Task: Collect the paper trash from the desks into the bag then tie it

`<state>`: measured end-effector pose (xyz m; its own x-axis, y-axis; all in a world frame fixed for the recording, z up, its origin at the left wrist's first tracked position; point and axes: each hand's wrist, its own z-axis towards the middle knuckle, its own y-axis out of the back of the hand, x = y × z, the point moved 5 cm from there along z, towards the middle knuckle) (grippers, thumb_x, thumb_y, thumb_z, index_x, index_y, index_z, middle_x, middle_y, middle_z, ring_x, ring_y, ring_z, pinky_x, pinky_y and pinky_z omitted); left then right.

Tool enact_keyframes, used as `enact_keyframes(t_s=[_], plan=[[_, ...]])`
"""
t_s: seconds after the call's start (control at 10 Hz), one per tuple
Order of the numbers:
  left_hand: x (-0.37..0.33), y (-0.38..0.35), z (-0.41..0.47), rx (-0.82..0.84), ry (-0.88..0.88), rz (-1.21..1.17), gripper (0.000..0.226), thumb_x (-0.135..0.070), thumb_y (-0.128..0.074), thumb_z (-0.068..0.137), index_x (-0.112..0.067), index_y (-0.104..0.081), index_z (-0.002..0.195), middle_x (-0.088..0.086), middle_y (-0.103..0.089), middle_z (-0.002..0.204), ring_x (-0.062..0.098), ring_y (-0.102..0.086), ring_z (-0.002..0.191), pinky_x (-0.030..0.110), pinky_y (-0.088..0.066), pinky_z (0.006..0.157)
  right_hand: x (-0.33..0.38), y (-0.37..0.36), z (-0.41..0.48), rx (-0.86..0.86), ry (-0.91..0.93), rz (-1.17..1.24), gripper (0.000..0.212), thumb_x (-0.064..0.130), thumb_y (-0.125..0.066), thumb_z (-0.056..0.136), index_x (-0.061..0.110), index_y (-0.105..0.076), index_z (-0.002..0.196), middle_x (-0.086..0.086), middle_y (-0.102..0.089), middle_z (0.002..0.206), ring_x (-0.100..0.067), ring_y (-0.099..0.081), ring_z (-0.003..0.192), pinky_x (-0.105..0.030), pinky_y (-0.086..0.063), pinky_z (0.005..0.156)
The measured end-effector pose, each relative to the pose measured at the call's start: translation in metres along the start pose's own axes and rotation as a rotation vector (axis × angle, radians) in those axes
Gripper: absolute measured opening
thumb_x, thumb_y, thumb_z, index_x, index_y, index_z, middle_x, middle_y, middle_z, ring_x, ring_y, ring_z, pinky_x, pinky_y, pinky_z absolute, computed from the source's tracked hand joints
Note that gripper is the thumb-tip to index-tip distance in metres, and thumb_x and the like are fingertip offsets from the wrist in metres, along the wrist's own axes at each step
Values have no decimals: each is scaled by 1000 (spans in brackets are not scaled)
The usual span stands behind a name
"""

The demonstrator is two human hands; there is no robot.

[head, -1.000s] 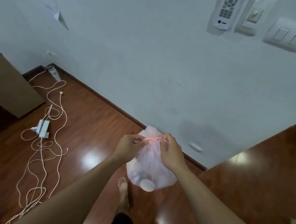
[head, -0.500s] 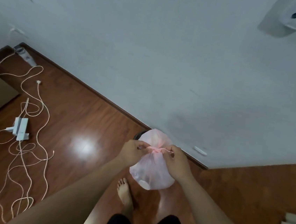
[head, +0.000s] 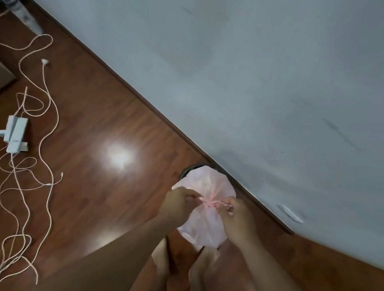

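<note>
Bag [head: 201,227], pale pink plastic, gathered at its knot, our left hand [head: 177,206] and right hand [head: 238,217] pinching its twisted ends either side, white cables [head: 29,175] well left of it.

A thin, translucent pink plastic bag [head: 201,227], creased and slightly shiny, gathers into a twisted pink knot [head: 211,203]. Beneath it, the floor [head: 99,116] is dark reddish wood laminate, smooth and glossy, throwing back a bright glare. The wall [head: 265,70] is matt pale paint, faintly scuffed and smudged. White cables [head: 29,175] with a smooth coating lie tangled beside a white plastic adapter [head: 14,133].
</note>
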<state>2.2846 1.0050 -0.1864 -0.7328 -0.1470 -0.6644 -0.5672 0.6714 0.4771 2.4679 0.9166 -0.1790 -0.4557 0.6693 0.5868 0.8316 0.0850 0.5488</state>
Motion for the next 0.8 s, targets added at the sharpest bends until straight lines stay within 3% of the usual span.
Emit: enact_keyframes(t_s=[0.2, 0.3, 0.4, 0.5, 0.6, 0.7, 0.8], plan=[[37, -25, 59, -23, 32, 1, 18, -18, -70, 103, -20, -86, 112, -15, -70, 94, -6, -59, 75, -2, -41, 69, -33, -30, 62, 11, -42, 5, 20, 26, -68, 107, 10, -77, 113, 6, -71, 93, 2, -62, 80, -2, -43, 56], [51, -37, 85, -1, 14, 12, 18, -25, -70, 103, -27, -86, 112, -13, -80, 107, -3, -65, 82, 7, -50, 77, -45, -37, 86, -8, -44, 19, 18, 29, -68, 108, 15, -75, 117, 18, -65, 96, 4, -60, 81, -1, -43, 55], [66, -49, 104, 65, 25, 42, 24, -34, -67, 105, -33, -80, 125, -9, -77, 126, 9, -71, 105, 26, -57, 96, -55, -46, 99, 7, -24, 43, 19, 28, -66, 108, 19, -75, 123, 27, -58, 100, 5, -59, 87, -3, -40, 64], [73, -52, 109, 116, 85, 79, 36, -37, -67, 105, -27, -72, 139, -6, -70, 141, 15, -68, 119, 23, -49, 97, -64, -50, 104, 16, -42, 75, 20, 27, -68, 108, 21, -76, 124, 8, -72, 125, -6, -63, 106, -10, -43, 73], [72, -50, 106, 139, 100, 85, 33, -32, -63, 107, -27, -71, 139, -8, -68, 144, 6, -63, 115, 12, -40, 90, -67, -47, 102, 21, -67, 90, 22, 25, -68, 107, 23, -75, 127, -2, -73, 134, -16, -68, 120, -5, -42, 73], [63, -40, 100, 138, 110, 50, 30, -25, -59, 109, -26, -73, 135, -9, -68, 135, 5, -60, 107, 13, -42, 81, -64, -42, 97, 31, -71, 127, 24, 22, -65, 108, 22, -73, 131, 0, -71, 138, -18, -67, 125, 1, -39, 72], [52, -30, 93, 121, 106, 26, 32, -20, -56, 107, -25, -74, 134, -8, -68, 141, 9, -63, 116, 21, -48, 92, -53, -30, 86, 21, -115, 142, 24, 24, -63, 109, 26, -72, 131, 0, -71, 139, -19, -66, 124, -1, -38, 73]])
